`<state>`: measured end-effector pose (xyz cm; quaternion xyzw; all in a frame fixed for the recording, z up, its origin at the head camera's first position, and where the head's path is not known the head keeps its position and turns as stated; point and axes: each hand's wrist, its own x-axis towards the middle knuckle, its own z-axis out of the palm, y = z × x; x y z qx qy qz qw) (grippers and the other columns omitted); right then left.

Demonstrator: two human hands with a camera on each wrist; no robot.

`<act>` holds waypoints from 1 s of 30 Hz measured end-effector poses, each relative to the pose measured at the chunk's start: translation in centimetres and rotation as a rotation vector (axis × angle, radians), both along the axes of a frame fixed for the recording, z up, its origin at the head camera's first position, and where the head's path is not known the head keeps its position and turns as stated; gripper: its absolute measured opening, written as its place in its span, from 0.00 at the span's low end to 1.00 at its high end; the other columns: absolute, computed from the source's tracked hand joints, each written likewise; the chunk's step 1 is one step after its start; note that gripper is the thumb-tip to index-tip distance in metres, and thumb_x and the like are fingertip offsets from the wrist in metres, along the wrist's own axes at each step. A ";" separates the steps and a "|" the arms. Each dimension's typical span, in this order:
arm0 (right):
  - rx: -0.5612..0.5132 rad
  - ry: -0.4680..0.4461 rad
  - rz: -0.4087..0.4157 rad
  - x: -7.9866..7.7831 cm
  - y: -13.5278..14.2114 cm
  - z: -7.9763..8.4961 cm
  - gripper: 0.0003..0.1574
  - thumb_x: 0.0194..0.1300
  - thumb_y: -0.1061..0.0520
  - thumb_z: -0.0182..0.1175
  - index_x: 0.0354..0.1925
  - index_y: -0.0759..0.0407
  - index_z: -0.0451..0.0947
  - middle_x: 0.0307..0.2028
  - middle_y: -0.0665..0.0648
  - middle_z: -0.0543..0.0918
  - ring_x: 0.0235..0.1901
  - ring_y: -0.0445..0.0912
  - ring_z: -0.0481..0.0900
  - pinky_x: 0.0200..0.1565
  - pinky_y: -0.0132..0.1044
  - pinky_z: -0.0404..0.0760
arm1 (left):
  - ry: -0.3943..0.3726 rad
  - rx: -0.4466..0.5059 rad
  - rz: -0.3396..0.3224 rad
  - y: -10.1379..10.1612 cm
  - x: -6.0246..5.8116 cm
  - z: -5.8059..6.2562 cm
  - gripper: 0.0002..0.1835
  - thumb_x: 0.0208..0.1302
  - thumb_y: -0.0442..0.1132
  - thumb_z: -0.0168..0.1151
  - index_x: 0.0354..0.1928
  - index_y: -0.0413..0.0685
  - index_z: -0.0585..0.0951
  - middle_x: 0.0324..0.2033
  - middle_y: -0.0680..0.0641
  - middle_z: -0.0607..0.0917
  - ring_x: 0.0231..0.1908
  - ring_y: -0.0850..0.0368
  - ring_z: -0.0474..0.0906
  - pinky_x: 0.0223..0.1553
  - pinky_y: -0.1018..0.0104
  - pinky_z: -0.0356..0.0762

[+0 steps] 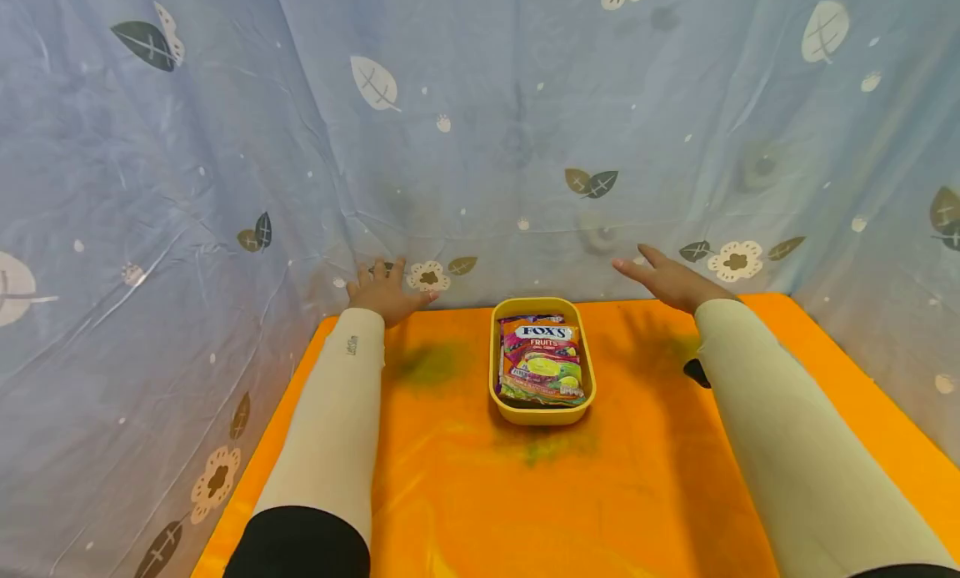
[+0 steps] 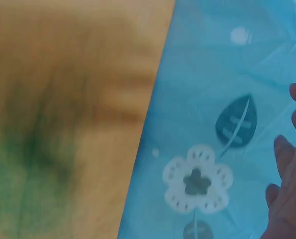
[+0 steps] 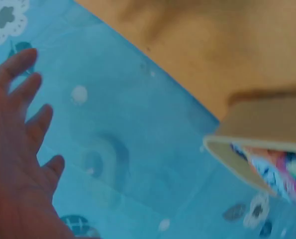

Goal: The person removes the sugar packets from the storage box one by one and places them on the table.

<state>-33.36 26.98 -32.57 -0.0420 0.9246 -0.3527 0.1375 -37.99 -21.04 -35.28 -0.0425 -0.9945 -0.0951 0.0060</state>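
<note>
A yellow rectangular tub (image 1: 543, 416) with rounded corners stands toward the back of the orange table. Inside it lies a Fox's fruit candy bag (image 1: 543, 357), label facing up, with more wrapper edge showing behind. To the tub's left my left hand (image 1: 386, 293) hovers with fingers spread, holding nothing. My right hand (image 1: 672, 282) is raised to the right of the tub, its fingers extended and its palm turned inward. In the right wrist view the tub (image 3: 272, 117) and part of the bag (image 3: 282, 172) appear beside that hand (image 3: 18, 134), a gap between them.
Blue-grey curtains (image 1: 480, 144) printed with leaves and flowers enclose the orange table (image 1: 555, 511) at the back and both sides. A small black object (image 1: 697, 373) lies on the table, partly behind the right forearm. Greenish stains mark the tabletop.
</note>
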 end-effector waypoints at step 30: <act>-0.575 -0.246 0.011 0.7 -3.4 -1.9 0.60 0.56 0.17 0.43 0.74 0.48 0.47 0.60 0.69 0.70 0.56 0.65 0.71 0.54 0.61 0.70 | -0.148 0.221 -0.243 6.9 2.6 -5.9 0.39 0.57 0.73 0.52 0.61 0.53 0.75 0.56 0.48 0.78 0.55 0.51 0.73 0.58 0.53 0.66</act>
